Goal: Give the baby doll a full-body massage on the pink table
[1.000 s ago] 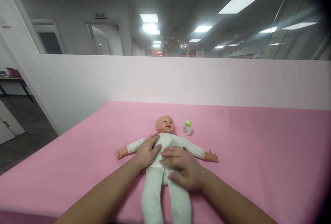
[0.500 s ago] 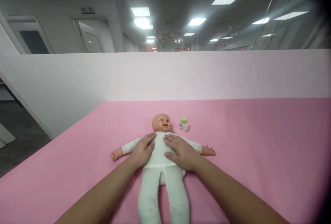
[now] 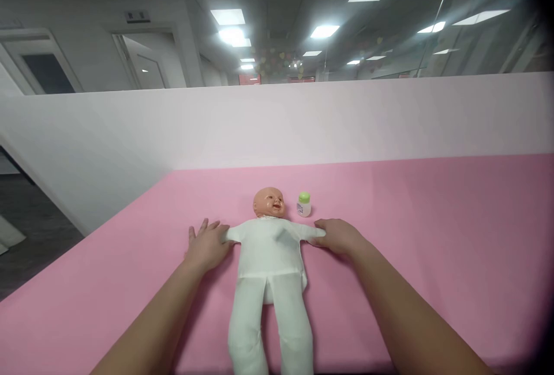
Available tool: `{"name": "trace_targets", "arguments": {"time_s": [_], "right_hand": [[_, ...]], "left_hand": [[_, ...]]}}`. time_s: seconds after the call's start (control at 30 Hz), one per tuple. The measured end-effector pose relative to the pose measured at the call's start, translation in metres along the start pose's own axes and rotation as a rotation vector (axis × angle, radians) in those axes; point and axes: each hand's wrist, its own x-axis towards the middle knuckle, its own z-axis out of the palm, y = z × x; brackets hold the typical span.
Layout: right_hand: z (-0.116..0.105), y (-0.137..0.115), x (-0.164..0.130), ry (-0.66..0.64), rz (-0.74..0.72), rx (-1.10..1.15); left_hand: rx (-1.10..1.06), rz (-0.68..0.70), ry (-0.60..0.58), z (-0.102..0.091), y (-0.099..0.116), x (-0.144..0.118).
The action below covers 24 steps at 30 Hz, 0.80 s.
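Note:
A baby doll (image 3: 270, 251) in a white cloth suit lies on its back, its head toward the far wall and its arms out sideways. My left hand (image 3: 210, 246) rests over the end of the doll's arm on the left, fingers spread, hiding the doll's hand. On the other side, my right hand (image 3: 341, 236) is closed round the doll's forearm, and the doll's hand there is hidden too. A small clear jar (image 3: 303, 206) with a green lid stands beside the doll's head, a little beyond my right hand.
The doll lies on a pink padded surface (image 3: 415, 219). A low white wall (image 3: 277, 124) closes off the far side, with a glass pane above it. At the left, past the slanting edge, a dark floor (image 3: 34, 213) shows lower down.
Both hands have moved outward from the doll's chest to its arms, left hand leftward and right hand rightward. The right hand has closed on the doll's arm.

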Motion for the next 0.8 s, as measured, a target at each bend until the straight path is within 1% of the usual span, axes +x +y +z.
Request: {"name": "trace_targets", "arguments": {"time_s": [0.07, 0.13, 0.2, 0.27, 0.4, 0.53, 0.67, 0.73, 0.8], "right_hand": [[-0.004, 0.007, 0.003, -0.004, 0.055, 0.011], [-0.008, 0.012, 0.005, -0.020, 0.108, 0.009], [-0.010, 0.015, 0.008, -0.026, 0.152, -0.014], [-0.010, 0.018, 0.012, 0.013, 0.182, -0.047], [-0.005, 0.023, 0.019, 0.155, 0.218, -0.079], [0.001, 0.028, 0.025, 0.204, 0.200, -0.050], [0.005, 0.035, 0.031, 0.323, 0.145, 0.116], [0.007, 0.041, 0.036, 0.374, 0.143, 0.237], [0.009, 0.049, 0.040, 0.413, 0.141, 0.390]], "left_hand": [[-0.001, -0.070, -0.024, -0.001, -0.012, 0.005], [-0.002, -0.139, -0.021, -0.003, -0.022, 0.009], [-0.017, -0.199, 0.019, -0.003, -0.029, 0.011], [-0.065, -0.240, 0.071, -0.002, -0.033, 0.011], [-0.256, -0.282, 0.132, 0.005, -0.033, 0.010], [-0.555, -0.324, 0.245, 0.007, -0.028, 0.010], [-0.824, -0.284, 0.343, 0.008, -0.024, 0.011], [-0.933, -0.264, 0.350, 0.010, -0.022, 0.011], [-1.058, -0.291, 0.335, 0.012, -0.021, 0.013]]}}
